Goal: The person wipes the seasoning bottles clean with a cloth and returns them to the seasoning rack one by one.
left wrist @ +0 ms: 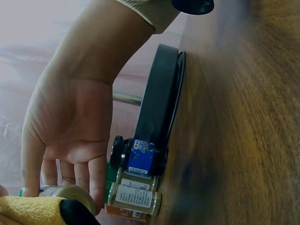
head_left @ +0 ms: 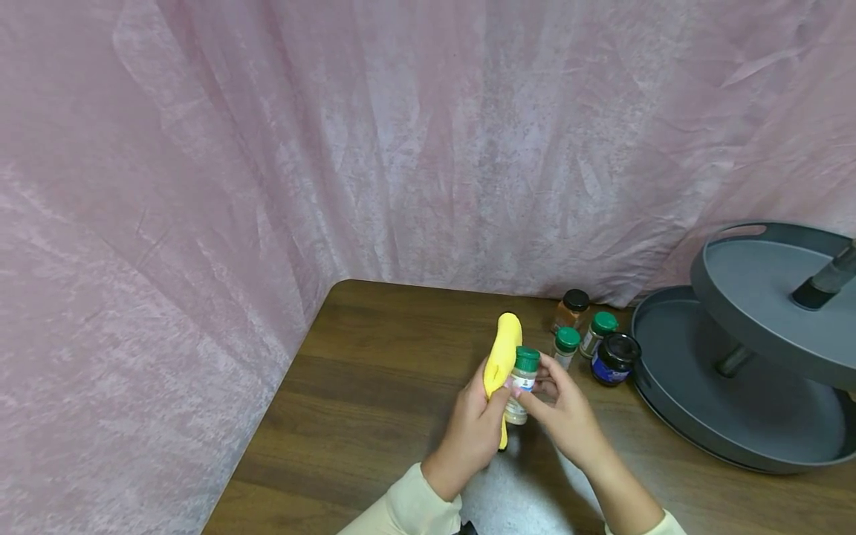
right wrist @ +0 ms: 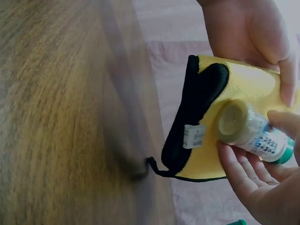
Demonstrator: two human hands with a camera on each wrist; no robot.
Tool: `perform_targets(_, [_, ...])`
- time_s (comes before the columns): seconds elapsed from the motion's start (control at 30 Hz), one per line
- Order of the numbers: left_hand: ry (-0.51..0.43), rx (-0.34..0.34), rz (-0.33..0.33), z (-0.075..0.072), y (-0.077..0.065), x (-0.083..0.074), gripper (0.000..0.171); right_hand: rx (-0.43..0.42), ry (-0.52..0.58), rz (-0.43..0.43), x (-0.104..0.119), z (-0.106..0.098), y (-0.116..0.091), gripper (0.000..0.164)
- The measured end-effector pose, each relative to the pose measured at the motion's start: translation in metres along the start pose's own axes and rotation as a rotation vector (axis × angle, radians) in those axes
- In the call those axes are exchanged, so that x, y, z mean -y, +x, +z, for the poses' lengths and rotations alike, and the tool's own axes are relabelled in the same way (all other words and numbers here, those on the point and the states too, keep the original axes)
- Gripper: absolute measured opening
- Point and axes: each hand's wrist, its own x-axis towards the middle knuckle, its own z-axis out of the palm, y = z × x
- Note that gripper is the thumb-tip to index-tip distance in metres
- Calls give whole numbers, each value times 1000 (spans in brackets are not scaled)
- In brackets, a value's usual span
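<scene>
My left hand (head_left: 468, 427) grips a folded yellow cloth (head_left: 506, 345) with black edging and a small white tag, held up above the wooden table. In my right hand (head_left: 571, 423), fingers and thumb hold a small spice jar (head_left: 527, 360) with a green cap and pale contents. The jar is tilted against the cloth's yellow face in the right wrist view, its base (right wrist: 232, 123) toward the camera. Part of the cloth (left wrist: 35, 210) shows at the bottom of the left wrist view, in front of the jar and the right hand (left wrist: 77, 136).
Beyond the right hand stand two more green-capped jars (head_left: 567, 342), a black-lidded jar with orange-brown contents (head_left: 570, 316) and a dark jar (head_left: 614, 360) with a blue label. A grey two-tier round stand (head_left: 669, 416) occupies the right side. A pink curtain (head_left: 428, 148) hangs behind the table (head_left: 348, 386).
</scene>
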Motion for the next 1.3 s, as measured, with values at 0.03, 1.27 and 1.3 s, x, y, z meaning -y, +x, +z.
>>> perform_targets(0.03, [6, 4, 3, 1, 0, 0, 35, -13, -13, -1, 0, 0, 0, 57])
perform_targets(1.27, [-64, -9, -29, -2, 0, -3, 33, -70, -5, -33, -2, 1, -2, 53])
perform_targets(1.3, [-58, -7, -23, -2, 0, -3, 33, -80, -1, -33, -2, 0, -2, 53])
